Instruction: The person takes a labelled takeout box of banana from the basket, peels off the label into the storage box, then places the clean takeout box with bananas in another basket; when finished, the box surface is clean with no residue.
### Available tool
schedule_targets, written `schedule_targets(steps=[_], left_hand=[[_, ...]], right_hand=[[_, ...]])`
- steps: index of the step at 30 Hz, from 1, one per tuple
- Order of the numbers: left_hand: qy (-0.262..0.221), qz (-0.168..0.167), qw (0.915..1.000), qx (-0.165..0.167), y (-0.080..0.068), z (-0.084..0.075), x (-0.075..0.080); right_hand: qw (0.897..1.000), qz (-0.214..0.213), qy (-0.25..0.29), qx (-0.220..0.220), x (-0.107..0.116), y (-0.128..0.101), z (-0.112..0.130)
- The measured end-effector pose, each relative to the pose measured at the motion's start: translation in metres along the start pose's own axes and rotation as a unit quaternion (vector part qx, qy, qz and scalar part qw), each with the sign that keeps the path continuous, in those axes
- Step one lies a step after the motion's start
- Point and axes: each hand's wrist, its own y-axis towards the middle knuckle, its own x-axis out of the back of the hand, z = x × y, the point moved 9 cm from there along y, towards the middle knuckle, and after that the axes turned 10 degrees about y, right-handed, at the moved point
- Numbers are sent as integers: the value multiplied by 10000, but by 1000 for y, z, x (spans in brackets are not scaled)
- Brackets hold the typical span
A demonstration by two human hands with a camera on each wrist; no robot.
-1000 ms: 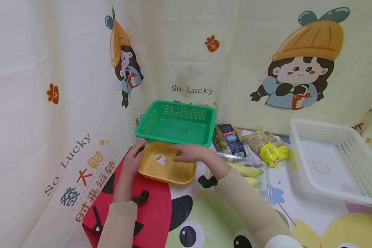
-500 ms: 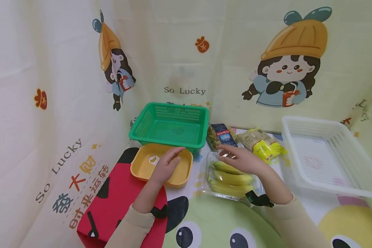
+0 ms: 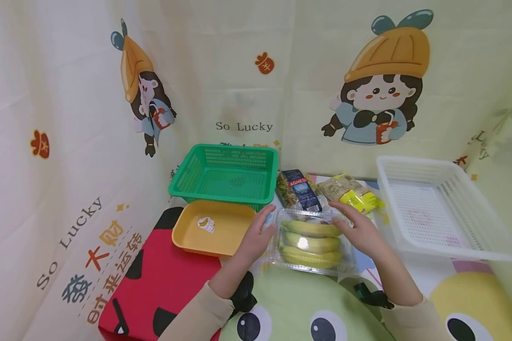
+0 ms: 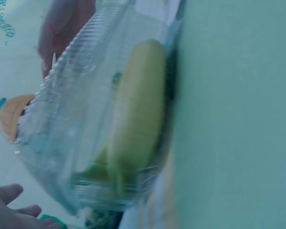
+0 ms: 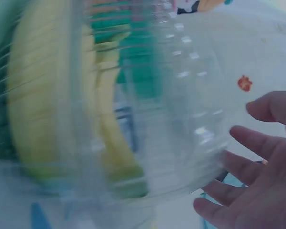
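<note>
A clear plastic clamshell (image 3: 311,259) holding three yellow bananas (image 3: 310,244) lies on the table in front of me. My left hand (image 3: 259,233) is at its left side, fingers straight and touching the lid's edge. My right hand (image 3: 355,225) is against its right side, fingers extended. In the left wrist view the clamshell (image 4: 86,119) and a banana (image 4: 138,124) fill the frame, with the left fingers (image 4: 9,205) just beside it. The right wrist view shows the blurred clamshell (image 5: 148,109) and my right hand (image 5: 257,167) with spread fingers next to it.
A yellow tray (image 3: 228,227) with a banana sticker sits left of the clamshell on a red patch. Behind stand a green basket (image 3: 226,173), a blue pasta packet (image 3: 298,189) and a yellow-labelled packet (image 3: 352,193). A white basket (image 3: 435,208) stands at the right. Cartoon-printed cloth walls surround the table.
My left hand left the yellow tray and moved right to the clamshell's left side. My right hand slid from the lid's top to its right side.
</note>
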Motion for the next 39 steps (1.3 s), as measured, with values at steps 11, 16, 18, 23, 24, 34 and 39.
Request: schedule_targets(steps=[11, 16, 18, 23, 24, 34, 39], left_hand=[[-583, -268, 9972, 395, 16, 28, -28], [-1126, -116, 9931, 299, 20, 46, -37], [-1205, -117, 9925, 188, 20, 49, -38], [-1409, 22, 9896, 282, 20, 57, -43], [-1466, 60, 9887, 313, 20, 59, -45], [-1575, 264, 9863, 415, 19, 62, -51], [-1601, 289, 9860, 371, 19, 62, -53]], right_hand=[[9735, -824, 1910, -954, -3, -8, -63], [9580, -831, 2663, -672, -14, -6, -79], [9575, -777, 2744, -428, -17, -5, -82], [9499, -731, 3036, -90, -23, -6, -84], [9471, -743, 3121, -93, -23, -7, -85], [9395, -644, 3349, -319, -31, -7, -95], [9374, -549, 3386, -604, -33, -5, -100]])
